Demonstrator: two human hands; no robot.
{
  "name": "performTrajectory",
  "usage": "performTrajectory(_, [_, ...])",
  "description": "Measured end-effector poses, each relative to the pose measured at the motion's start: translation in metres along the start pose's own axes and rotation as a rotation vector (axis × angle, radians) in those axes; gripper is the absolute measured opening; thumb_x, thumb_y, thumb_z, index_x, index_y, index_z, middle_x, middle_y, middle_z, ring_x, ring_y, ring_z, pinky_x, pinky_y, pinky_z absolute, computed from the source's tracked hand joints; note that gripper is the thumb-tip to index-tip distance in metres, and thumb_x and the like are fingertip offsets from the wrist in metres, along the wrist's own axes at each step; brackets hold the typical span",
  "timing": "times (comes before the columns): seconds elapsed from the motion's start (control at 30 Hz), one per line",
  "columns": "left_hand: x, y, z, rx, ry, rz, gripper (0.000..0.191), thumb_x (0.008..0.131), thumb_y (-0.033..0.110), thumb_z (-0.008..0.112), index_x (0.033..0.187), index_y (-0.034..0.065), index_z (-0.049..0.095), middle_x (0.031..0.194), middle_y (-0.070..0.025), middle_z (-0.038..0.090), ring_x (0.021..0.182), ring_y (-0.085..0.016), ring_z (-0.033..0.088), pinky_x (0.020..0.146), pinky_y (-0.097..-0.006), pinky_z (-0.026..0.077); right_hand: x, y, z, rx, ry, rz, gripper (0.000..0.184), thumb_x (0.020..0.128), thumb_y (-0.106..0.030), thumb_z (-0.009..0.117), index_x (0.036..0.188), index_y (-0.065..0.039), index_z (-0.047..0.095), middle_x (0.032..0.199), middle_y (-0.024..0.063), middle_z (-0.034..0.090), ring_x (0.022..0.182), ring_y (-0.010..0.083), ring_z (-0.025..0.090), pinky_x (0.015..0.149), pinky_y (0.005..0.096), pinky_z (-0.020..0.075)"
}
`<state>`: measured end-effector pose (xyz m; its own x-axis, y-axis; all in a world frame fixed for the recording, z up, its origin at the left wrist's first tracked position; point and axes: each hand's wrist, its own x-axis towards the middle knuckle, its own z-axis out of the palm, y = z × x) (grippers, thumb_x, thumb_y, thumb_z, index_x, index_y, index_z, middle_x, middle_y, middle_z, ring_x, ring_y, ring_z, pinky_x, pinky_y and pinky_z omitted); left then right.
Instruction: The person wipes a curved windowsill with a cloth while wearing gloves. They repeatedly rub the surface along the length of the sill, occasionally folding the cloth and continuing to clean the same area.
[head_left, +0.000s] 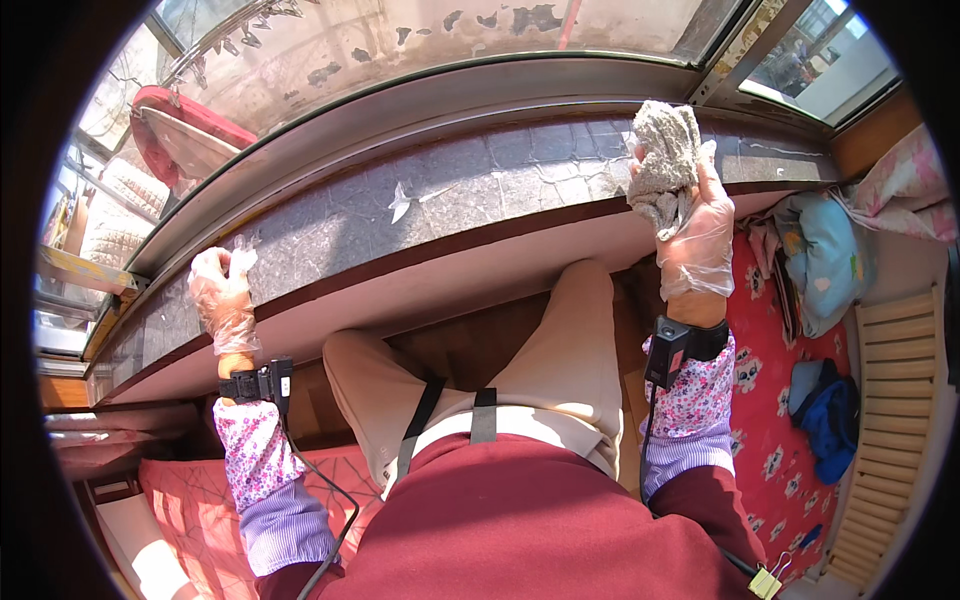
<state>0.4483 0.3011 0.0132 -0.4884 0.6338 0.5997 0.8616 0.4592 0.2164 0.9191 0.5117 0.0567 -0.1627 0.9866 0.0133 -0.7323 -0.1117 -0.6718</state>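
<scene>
In my right hand (701, 214) is a crumpled grey-beige cloth (666, 161), held above the right part of the windowsill (450, 187). The sill has a dark, stone-patterned top with a brown front edge. My left hand (220, 292) is at the sill's left part with its fingers curled; whether anything is inside them is hidden. Both hands wear thin, see-through plastic gloves, loose at the fingertips. A small whitish torn scrap (400, 201) lies on the sill between the hands.
A window frame (480, 86) runs behind the sill. Beyond the glass are a red-rimmed basin (169, 127) and hanging clips (247, 34). At right, a red patterned bed cover (757, 405) carries blue clothing (829, 427) beside a slatted rail (892, 405). Cables (345, 487) run from both wrist devices.
</scene>
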Motion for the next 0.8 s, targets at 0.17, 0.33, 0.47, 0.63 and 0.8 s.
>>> performTrajectory(0.17, [0.000,0.001,0.000,0.004,0.006,0.021,0.028,0.078,0.029,0.074,0.081,0.0040,0.061,0.084,-0.0134,0.060,0.081,-0.032,0.058,0.075,-0.0432,0.045,-0.007,0.009,0.013,-0.193,0.047,-0.068,0.038,0.099,-0.019,0.050,0.131,0.001,0.054,0.122,0.0122,0.063,0.108,0.0231,0.064,0.095,0.0359,0.0511])
performTrajectory(0.33, [-0.001,0.002,0.001,0.030,0.020,0.033,0.024,0.079,0.026,0.071,0.079,0.0048,0.060,0.080,-0.0124,0.058,0.080,-0.031,0.057,0.074,-0.0433,0.044,-0.005,0.012,0.034,-0.349,-0.132,-0.237,0.041,0.095,-0.013,0.058,0.133,-0.001,0.051,0.121,0.0086,0.063,0.107,0.0161,0.063,0.092,0.0291,0.0514])
performTrajectory(0.47, [-0.001,0.004,-0.001,0.005,0.020,0.036,0.026,0.078,0.027,0.073,0.077,0.0045,0.060,0.079,-0.0125,0.058,0.079,-0.032,0.056,0.073,-0.0436,0.044,0.006,0.003,0.043,-0.370,-0.251,-0.240,0.039,0.095,-0.014,0.060,0.131,0.000,0.052,0.116,0.0084,0.065,0.102,0.0152,0.064,0.089,0.0280,0.0521])
performTrajectory(0.63, [-0.001,0.009,-0.003,-0.011,0.010,-0.012,0.029,0.076,0.027,0.075,0.076,0.0037,0.058,0.078,-0.0131,0.058,0.078,-0.033,0.057,0.073,-0.0439,0.044,0.030,0.018,0.040,-0.593,-0.004,-0.130,0.027,0.093,-0.004,0.060,0.119,0.003,0.060,0.108,0.0088,0.067,0.094,0.0157,0.065,0.087,0.0275,0.0520])
performTrajectory(0.8, [-0.001,0.010,-0.003,-0.006,0.064,0.059,0.028,0.076,0.025,0.075,0.074,0.0030,0.057,0.076,-0.0133,0.058,0.075,-0.033,0.056,0.071,-0.0439,0.044,0.031,0.026,0.030,-0.380,-0.026,-0.051,0.031,0.095,-0.006,0.056,0.125,0.004,0.055,0.120,0.0109,0.062,0.108,0.0193,0.060,0.098,0.0334,0.0472])
